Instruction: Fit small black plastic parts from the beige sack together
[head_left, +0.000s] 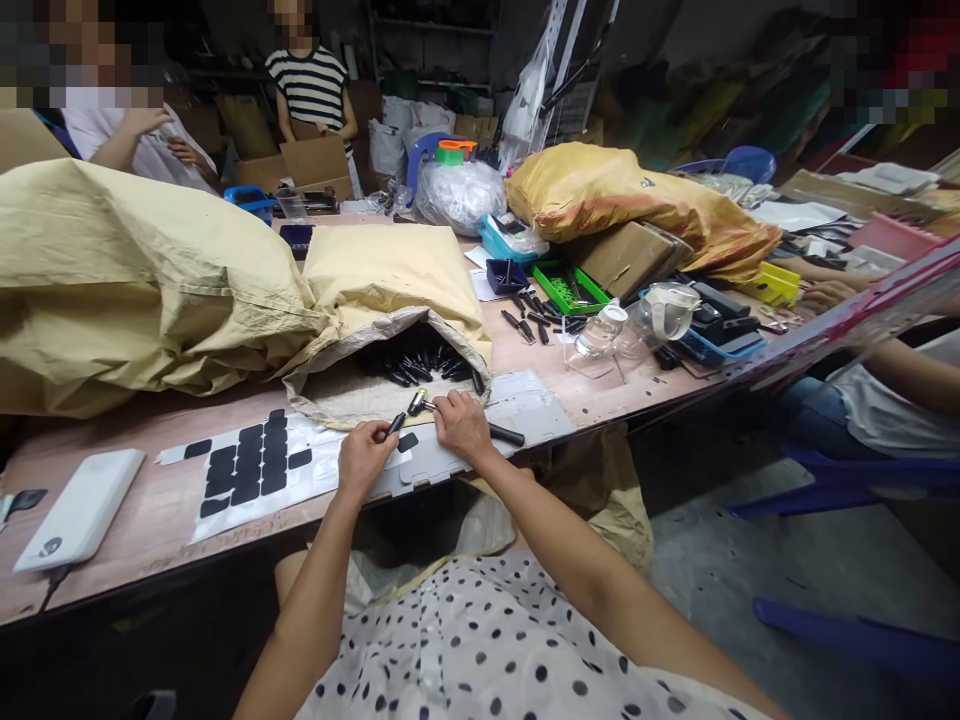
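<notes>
At the table's front edge, my left hand (364, 458) is closed on a small black cylindrical part (397, 424), pinched between thumb and fingers. My right hand (461, 425) wraps round a small hammer; its black handle (507, 434) sticks out to the right and its metal head (417, 402) lies close to the black part. Whether head and part touch, I cannot tell. Behind both hands, a paper-lined woven sack (397, 262) lies with its mouth facing me, holding many black slender parts (412, 362). Under the hands is a grey board (536, 400).
Left of my hands lies a sheet of black stickers (247, 460), then a white power bank (81, 510) with a cable. A bulky sack (142, 280) fills the left. Rightward are a green tray (570, 288), loose black parts and a clear bottle (600, 330). Other people sit or stand around.
</notes>
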